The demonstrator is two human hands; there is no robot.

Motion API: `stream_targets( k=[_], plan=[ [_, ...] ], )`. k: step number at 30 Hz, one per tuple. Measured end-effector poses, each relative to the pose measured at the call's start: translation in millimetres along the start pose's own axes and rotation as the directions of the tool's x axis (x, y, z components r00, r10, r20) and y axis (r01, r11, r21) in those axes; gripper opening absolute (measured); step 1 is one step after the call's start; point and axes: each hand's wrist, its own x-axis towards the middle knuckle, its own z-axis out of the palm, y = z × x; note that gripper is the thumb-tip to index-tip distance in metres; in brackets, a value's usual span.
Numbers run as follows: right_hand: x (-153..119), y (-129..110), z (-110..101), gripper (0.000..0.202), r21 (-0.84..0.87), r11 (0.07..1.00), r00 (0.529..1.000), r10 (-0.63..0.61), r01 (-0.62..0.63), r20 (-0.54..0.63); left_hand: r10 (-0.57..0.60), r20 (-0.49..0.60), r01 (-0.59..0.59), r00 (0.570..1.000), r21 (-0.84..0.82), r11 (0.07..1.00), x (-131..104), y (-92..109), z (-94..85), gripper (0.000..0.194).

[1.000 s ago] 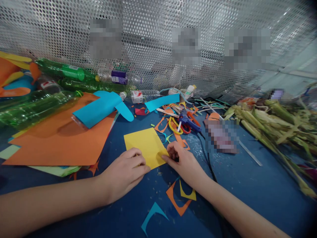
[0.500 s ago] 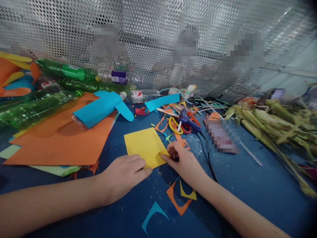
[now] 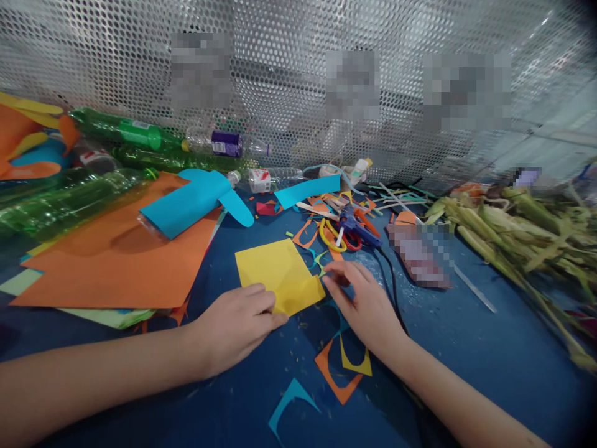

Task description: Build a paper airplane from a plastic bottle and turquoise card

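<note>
A square of yellow paper [image 3: 268,267] lies on the blue table in front of me. Its near strip is folded up or curled over, in a darker yellow; which of the two I cannot tell. My left hand [image 3: 245,326] is closed on the paper's near edge, thumb in front and fingers curled behind. Just off the right corner is my right hand [image 3: 364,302], its thumb and forefinger curved and slightly apart, with nothing seen between them. Orange [image 3: 342,392] and blue [image 3: 291,398] paper offcuts lie nearer to me.
Orange sheets [image 3: 125,280] are stacked at left, with a blue-paper-wrapped bottle [image 3: 181,208] on top. Green plastic bottles [image 3: 69,199] lie behind. Yellow-handled scissors [image 3: 331,236] and a blue glue gun [image 3: 357,227] with a cable sit beyond the paper. Corn husks [image 3: 504,224] lie at right.
My right hand has let go of the paper's right corner and drawn a little to the right. The near strip of the paper now shows a fold or curl. The left hand stays in place.
</note>
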Motion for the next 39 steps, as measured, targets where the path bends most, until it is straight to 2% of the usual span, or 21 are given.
stream_targets(
  k=[2,3,6,8,10,12,16,39],
  plan=[
    [-3,-2,-5,0.015,-0.081,0.984,0.980,-0.168,0.160,-0.104,0.012,-0.002,-0.012,1.000,0.029,1.000,-1,0,1.7,0.025],
    [-5,-4,-6,0.017,-0.102,0.959,0.956,-0.275,0.265,-0.104,0.016,0.000,-0.016,1.000,0.043,0.999,-1,0,2.8,0.024],
    [-10,-8,-5,0.021,-0.066,0.835,0.837,-0.542,0.547,0.077,0.022,-0.001,-0.022,1.000,0.066,0.998,-2,-1,5.5,0.023],
    [-11,-11,-1,0.020,-0.044,0.794,0.784,-0.587,0.606,0.202,0.020,-0.009,-0.019,1.000,0.070,0.997,-2,-1,6.1,0.022],
    [-11,-12,3,0.020,-0.056,0.802,0.785,-0.566,0.595,0.251,0.021,-0.019,-0.019,1.000,0.071,0.997,-2,-1,6.0,0.021],
    [-10,-13,5,0.020,-0.064,0.811,0.794,-0.549,0.581,0.261,0.023,-0.022,-0.022,0.999,0.070,0.997,-2,-1,5.5,0.020],
    [-10,-12,4,0.020,-0.056,0.804,0.783,-0.557,0.592,0.277,0.018,-0.011,-0.017,1.000,0.073,0.997,-1,-1,4.7,0.021],
    [-8,-8,3,0.020,0.015,0.854,0.807,-0.497,0.520,0.320,0.016,-0.021,-0.015,1.000,0.051,0.999,-1,-1,5.0,0.022]
  ],
)
